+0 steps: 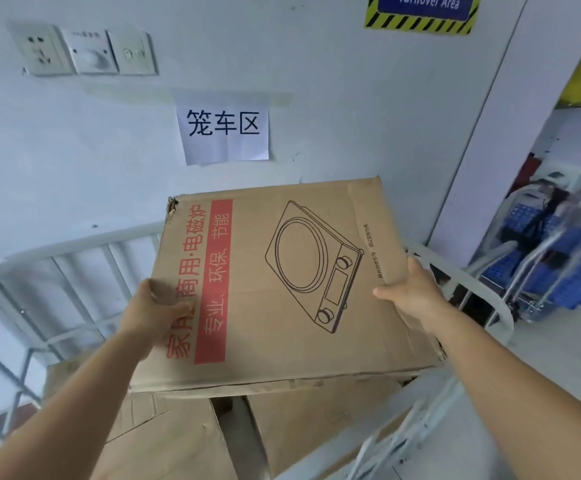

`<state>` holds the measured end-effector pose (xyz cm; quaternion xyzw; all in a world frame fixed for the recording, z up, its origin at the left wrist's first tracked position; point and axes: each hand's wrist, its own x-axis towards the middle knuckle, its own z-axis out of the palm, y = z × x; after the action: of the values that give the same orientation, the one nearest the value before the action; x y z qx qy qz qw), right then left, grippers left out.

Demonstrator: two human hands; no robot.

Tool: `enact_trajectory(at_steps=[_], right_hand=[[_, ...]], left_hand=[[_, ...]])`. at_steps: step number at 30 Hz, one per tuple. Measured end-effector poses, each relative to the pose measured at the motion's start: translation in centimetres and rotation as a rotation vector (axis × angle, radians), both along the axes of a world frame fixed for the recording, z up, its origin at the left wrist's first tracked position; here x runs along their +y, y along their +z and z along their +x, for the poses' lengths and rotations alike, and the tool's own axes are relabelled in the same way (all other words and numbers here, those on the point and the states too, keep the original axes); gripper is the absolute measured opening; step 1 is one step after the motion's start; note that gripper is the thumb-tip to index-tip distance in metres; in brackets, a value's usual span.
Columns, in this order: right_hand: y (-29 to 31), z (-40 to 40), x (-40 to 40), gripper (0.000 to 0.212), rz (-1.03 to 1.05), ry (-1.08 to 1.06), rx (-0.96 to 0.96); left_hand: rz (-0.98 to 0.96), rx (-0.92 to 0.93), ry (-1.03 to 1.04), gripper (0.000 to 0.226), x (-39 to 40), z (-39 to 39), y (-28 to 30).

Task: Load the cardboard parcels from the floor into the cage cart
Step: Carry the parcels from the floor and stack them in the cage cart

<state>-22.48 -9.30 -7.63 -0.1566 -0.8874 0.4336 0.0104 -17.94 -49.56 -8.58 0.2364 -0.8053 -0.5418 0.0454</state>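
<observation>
Between left hand [150, 311] and right hand [410, 289]: the gripped parcel [282, 289].

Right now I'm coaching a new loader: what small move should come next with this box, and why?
Probably lower the induction cooker box flat onto the two cardboard parcels beneath: both hands hold its sides, and it hangs tilted inside the white cage cart.

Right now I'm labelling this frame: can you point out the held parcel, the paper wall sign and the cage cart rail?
held parcel [282, 289], head view, on the printed top face.
paper wall sign [223, 131], head view, on the sheet's middle.
cage cart rail [74, 242], head view, on the white top bar, left.
</observation>
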Motion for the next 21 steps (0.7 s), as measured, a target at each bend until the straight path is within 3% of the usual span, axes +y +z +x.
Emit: enact_trajectory(at_steps=[11, 13, 16, 21], right_hand=[[-7.9, -13.2, -0.6, 0.079, -0.017, 0.165, -0.249], [-9.3, -16.1, -0.2, 0.079, -0.053, 0.183, -0.296], [-11.8, -20.6, 0.9, 0.099, -0.044, 0.217, -0.379], [-16.0, -26.7, 2.4, 0.113, -0.028, 0.273, -0.49]], left_hand=[[-0.004, -0.194, 0.136, 0.035, 0.5, -6.6, -6.2], [0.016, -0.236, 0.162, 0.041, 1.1, -8.5, -7.5], [0.051, -0.316, 0.173, 0.058, 2.4, -11.6, -9.8], [0.1, -0.41, 0.221, 0.046, 5.5, -16.3, -13.2]])
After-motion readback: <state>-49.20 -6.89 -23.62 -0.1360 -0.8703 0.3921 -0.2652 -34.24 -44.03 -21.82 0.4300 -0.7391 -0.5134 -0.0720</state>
